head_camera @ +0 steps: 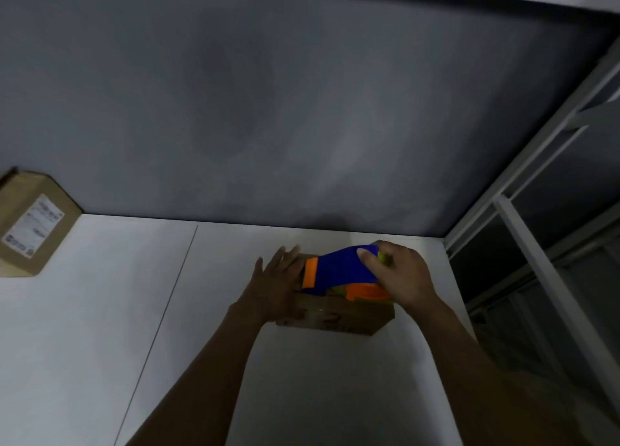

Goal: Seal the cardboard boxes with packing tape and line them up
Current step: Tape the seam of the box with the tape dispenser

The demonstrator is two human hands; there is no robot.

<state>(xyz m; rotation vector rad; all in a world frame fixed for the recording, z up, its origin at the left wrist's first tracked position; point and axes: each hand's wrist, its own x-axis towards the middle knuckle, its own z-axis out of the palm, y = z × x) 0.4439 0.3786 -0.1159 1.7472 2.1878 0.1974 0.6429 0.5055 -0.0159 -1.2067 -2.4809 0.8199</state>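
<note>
Wall blocks beyond box

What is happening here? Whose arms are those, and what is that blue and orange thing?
There is no machine here, only a person. The single picture comes from a camera worn on the person's head, looking down, so the two arms you see are their own. They work at a white table against a grey wall. The left hand lies with straight fingers on a small cardboard box, steadying it. The right hand grips the blue and orange thing, a tape dispenser, which sits on top of that box. A second box with a white label stands at the far left of the table.
</note>
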